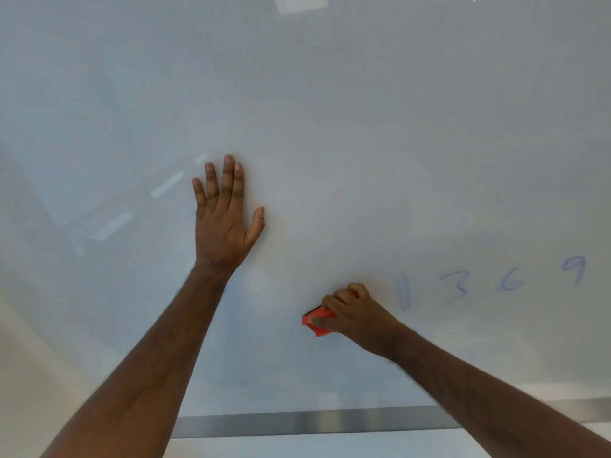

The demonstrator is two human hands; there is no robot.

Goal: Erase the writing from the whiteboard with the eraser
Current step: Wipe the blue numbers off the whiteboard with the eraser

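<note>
A glossy whiteboard (330,110) fills nearly the whole view. Faint blue writing (489,282) reading "11 3 6 9" runs across its lower right. My right hand (353,312) grips a red eraser (317,320) with a dark felt side pressed on the board, just left of the "11". My left hand (223,213) lies flat on the board with fingers spread, up and to the left of the eraser, holding nothing.
A grey metal frame strip (314,423) borders the board's bottom edge. Below it is a pale wall. Reflections of ceiling lights (167,185) show on the board's left side.
</note>
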